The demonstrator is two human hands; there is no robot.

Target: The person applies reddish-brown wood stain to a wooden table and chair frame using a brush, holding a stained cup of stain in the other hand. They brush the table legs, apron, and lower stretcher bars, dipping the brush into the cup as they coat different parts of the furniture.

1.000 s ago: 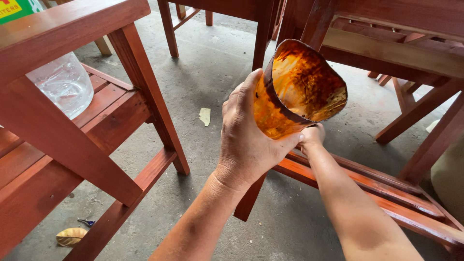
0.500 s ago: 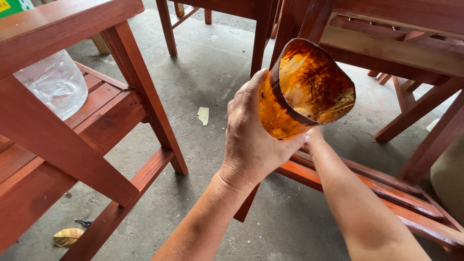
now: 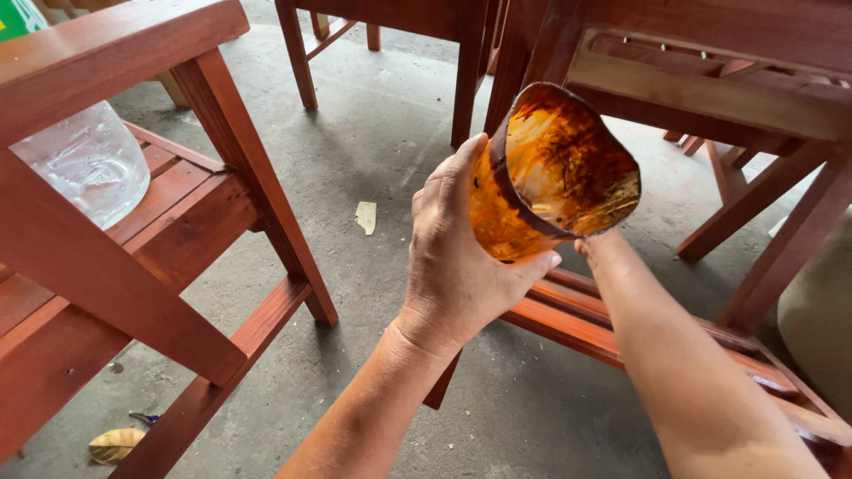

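- Up in front of the person, the left hand [image 3: 466, 257] holds a cut-off amber plastic container [image 3: 550, 173] in the air, its open mouth tilted toward the camera.
- Its fingers [image 3: 439, 191] are wrapped round the container's near side and clamped on it, the thumb [image 3: 537, 264] pressed under the lower edge.
- The right hand is hidden behind the container; only the right forearm [image 3: 674, 355] shows, rising to its underside, so I cannot tell how those fingers stand.
- The container's inside is streaked with dark brown residue.
- Below and behind it stands a red-brown wooden frame [image 3: 710, 106] with low rails.
- At left, a wooden chair [image 3: 133, 231] carries a clear plastic jug [image 3: 89, 164] on its slatted seat.
- On the concrete floor [image 3: 373, 151] lie a pale scrap [image 3: 366, 216] and a dry leaf [image 3: 114, 443].
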